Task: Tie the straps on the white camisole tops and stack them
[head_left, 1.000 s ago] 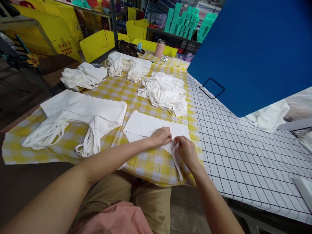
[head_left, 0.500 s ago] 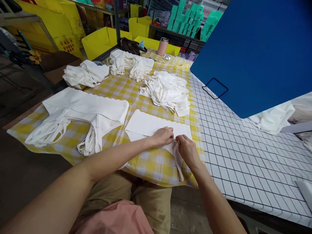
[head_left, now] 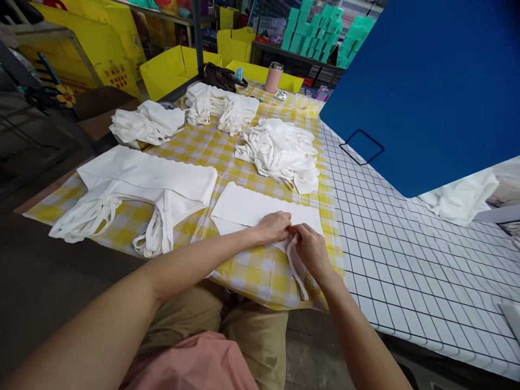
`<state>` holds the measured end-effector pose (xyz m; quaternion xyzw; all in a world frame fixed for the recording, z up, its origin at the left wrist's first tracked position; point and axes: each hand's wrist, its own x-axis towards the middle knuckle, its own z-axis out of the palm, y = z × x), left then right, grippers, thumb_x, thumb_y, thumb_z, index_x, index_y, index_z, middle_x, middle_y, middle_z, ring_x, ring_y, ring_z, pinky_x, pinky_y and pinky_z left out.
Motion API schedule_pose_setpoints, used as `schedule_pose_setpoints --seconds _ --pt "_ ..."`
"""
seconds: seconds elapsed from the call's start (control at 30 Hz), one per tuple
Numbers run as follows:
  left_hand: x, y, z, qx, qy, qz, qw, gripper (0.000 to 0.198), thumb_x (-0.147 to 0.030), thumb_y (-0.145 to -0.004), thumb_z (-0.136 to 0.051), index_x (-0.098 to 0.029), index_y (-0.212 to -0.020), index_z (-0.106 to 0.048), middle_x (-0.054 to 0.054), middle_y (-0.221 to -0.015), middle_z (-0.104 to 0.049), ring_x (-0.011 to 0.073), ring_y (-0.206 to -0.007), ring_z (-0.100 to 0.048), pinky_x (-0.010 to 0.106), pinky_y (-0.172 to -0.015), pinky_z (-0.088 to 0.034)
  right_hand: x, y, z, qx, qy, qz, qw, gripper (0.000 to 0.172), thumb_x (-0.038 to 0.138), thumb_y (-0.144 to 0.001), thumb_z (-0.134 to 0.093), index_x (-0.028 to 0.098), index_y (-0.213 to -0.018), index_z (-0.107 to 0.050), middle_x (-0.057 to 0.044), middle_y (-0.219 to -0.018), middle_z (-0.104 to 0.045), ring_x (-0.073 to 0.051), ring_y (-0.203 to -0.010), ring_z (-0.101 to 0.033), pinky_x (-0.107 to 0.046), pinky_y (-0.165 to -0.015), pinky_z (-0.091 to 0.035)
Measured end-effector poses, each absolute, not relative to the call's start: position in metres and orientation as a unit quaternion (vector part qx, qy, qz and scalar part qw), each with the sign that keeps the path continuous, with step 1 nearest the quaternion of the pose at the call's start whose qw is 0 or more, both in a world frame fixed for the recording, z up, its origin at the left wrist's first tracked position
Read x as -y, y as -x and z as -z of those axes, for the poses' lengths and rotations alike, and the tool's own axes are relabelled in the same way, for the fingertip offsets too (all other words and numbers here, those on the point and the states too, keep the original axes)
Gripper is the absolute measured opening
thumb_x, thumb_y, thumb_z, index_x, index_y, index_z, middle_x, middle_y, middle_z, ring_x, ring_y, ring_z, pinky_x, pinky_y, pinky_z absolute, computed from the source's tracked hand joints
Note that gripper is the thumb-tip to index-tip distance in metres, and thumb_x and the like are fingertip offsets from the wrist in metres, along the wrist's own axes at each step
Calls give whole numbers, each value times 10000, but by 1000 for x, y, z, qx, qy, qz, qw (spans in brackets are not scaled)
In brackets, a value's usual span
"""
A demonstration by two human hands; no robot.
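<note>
A flat white cloth bag (head_left: 252,208) lies on the yellow checked tablecloth (head_left: 252,271) right in front of me. My left hand (head_left: 273,226) rests on the bag's near edge with its fingers curled down, pinching the cloth. My right hand (head_left: 311,250) is closed on the bag's white strap (head_left: 296,268), which hangs down toward the table's front edge. The two hands almost touch at the strap's base.
A stack of flat white bags (head_left: 146,181) lies to the left. Loose heaps of white bags (head_left: 280,151) sit further back. A pink tumbler (head_left: 273,77) stands at the far end. A blue panel (head_left: 426,92) rises on the right over a white gridded surface (head_left: 414,260).
My hands have stayed in place on the bag and strap. The view has shifted slightly, so everything sits a little further right in the picture.
</note>
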<state>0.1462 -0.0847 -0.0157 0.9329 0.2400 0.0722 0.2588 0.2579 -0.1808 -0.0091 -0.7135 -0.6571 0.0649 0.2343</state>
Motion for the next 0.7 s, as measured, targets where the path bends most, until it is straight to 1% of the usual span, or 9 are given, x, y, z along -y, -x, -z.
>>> schedule_pose_setpoints --seconds 0.07,0.13,0.23,0.3,0.37,0.47,0.6,0.67,0.7 --pt "85 -145 15 -232 -932 -80 267 174 -196 -787 -500 -144 -800 -665 55 -882 -608 179 -867 -563 250 -752 -445 184 -253 6 568 744 -145 322 196 131 -717 -444 181 -764 -628 -42 -709 -622 -165 -637 -522 -274 -593 -362" --pt "85 -142 14 -222 -931 -83 278 182 -195 -788 -505 -149 -811 -679 52 -885 -604 178 -887 -552 243 -760 -440 191 -250 0 448 737 -284 419 151 212 -714 -519 184 -812 -632 -29 -697 -630 -168 -643 -542 -284 -616 -392" --pt "85 -135 10 -196 -934 -82 288 205 -183 -778 -506 -159 -864 -691 49 -912 -591 179 -906 -531 249 -795 -429 205 -247 -12 269 641 -507 509 299 327 -660 -641 187 -923 -619 -34 -738 -658 -181 -700 -596 -309 -683 -436" --pt "85 -128 8 -174 -942 -73 279 215 -164 -767 -498 -170 -855 -694 45 -944 -578 178 -902 -517 264 -830 -416 219 -247 -22 204 596 -571 526 379 369 -629 -687 179 -951 -624 -32 -711 -653 -179 -694 -604 -310 -697 -445" --pt "87 -121 7 -161 -951 -59 258 234 -152 -770 -475 -182 -856 -690 43 -994 -565 186 -914 -501 285 -853 -406 237 -247 -30 194 594 -574 530 405 403 -649 -691 172 -976 -634 -7 -639 -614 -150 -629 -571 -281 -651 -441" --pt "91 -112 8 -155 -961 -50 224 306 -158 -802 -429 -220 -1000 -654 40 -1117 -534 212 -986 -469 324 -874 -400 271 -243 -33 211 647 -515 520 441 436 -704 -665 183 -1062 -614 26 -580 -553 -121 -601 -505 -239 -610 -414" --pt "99 -104 13 -146 -971 -51 183 371 -181 -834 -405 -206 -1172 -555 64 -1233 -483 239 -1072 -424 365 -918 -384 316 -226 -19 219 718 -427 504 528 486 -709 -655 195 -1136 -547 35 -563 -550 -138 -637 -515 -262 -685 -424" --pt "103 -102 15 -141 -974 -59 167 393 -179 -838 -401 -176 -1213 -517 82 -1250 -472 246 -1095 -411 371 -939 -374 332 -214 -7 198 723 -417 514 547 485 -684 -677 198 -1128 -534 15 -630 -601 -158 -704 -558 -289 -742 -434" --pt "104 -102 16 -140 -975 -63 162 402 -178 -839 -400 -161 -1228 -502 90 -1252 -470 249 -1103 -408 371 -948 -370 338 -209 -1 182 719 -416 525 553 475 -666 -694 202 -1120 -535 -5 -706 -635 -173 -779 -578 -300 -776 -435"
